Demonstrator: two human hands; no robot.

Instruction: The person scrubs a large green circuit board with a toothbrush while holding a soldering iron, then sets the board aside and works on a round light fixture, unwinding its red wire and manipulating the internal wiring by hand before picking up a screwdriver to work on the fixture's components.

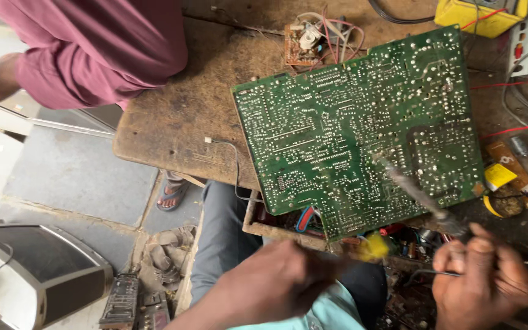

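Iron (420, 195) gripped in your right hand (487, 284), tip on the green circuit board's (349, 122) solder side, board lying on the wooden bench (178, 116). Left hand (276, 284) closed, blurred, on a yellow-tipped tool (374, 246). Lingering heat could lift pads; a slip bridges joints.

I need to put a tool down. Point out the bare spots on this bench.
The bare wood of the bench lies left of the green circuit board, out to the rounded corner, below the small brown board. The right edge is crowded with red wires, a yellow meter and small parts.
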